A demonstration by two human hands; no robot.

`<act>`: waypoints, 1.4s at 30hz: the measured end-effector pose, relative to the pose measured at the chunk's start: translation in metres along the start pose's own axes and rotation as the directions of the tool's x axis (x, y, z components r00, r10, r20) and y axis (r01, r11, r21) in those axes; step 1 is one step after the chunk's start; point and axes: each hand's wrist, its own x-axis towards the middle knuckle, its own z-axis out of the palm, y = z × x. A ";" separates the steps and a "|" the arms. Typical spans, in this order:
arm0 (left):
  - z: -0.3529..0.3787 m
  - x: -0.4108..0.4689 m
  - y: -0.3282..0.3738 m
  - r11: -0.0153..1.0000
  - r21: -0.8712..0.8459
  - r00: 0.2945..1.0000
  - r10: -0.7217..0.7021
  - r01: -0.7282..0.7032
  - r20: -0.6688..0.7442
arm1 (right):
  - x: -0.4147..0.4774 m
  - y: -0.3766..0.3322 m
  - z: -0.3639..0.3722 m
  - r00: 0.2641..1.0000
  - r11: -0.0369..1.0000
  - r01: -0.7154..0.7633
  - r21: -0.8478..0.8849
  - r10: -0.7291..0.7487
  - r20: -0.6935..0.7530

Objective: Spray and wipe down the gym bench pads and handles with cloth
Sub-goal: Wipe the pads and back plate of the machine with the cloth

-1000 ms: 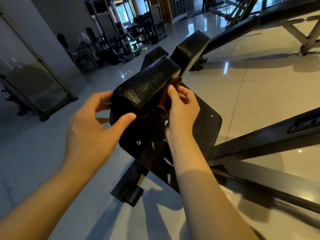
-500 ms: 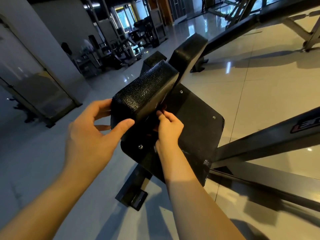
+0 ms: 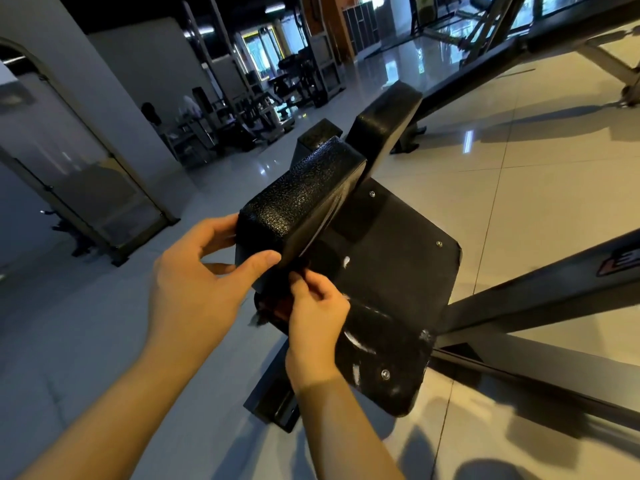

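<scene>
A black textured bench pad (image 3: 304, 199) slopes up and away at the centre of the view. My left hand (image 3: 194, 289) grips its near end, thumb on the right side and fingers round the left. Just below that end, my right hand (image 3: 318, 317) has its fingers curled and pinches a dark reddish cloth (image 3: 277, 308) against the underside. Most of the cloth is hidden by the hand and by shadow. A second black pad (image 3: 384, 123) stands behind the first. No spray bottle is in view.
A flat black plate (image 3: 398, 271) with screws lies under the pads, streaked with wet marks. Dark steel frame bars (image 3: 536, 296) run to the right, and a black foot (image 3: 273, 400) sits on the tiled floor below. Other gym machines (image 3: 277, 95) stand far behind.
My right hand has slid down with the cloth, from high under the pad's right side to below its near end. My left hand has kept its hold on the pad.
</scene>
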 end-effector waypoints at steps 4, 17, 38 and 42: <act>0.001 -0.001 0.000 1.000 -0.005 1.000 0.023 -0.023 0.005 | 0.025 -0.044 0.004 0.993 0.994 0.094 0.062 -0.089 -0.083; 0.000 -0.002 0.001 0.999 -0.009 0.999 0.039 -0.038 0.009 | -0.001 -0.034 0.003 0.995 0.994 0.101 0.052 -0.100 -0.019; 0.002 -0.006 0.005 0.999 0.021 1.000 0.028 -0.028 -0.006 | -0.016 -0.038 -0.005 0.944 0.936 0.330 -0.125 -0.327 0.044; 0.002 -0.008 0.007 0.998 0.055 1.000 0.018 -0.018 -0.007 | -0.022 -0.017 -0.004 0.994 0.991 0.097 -0.092 -0.092 0.062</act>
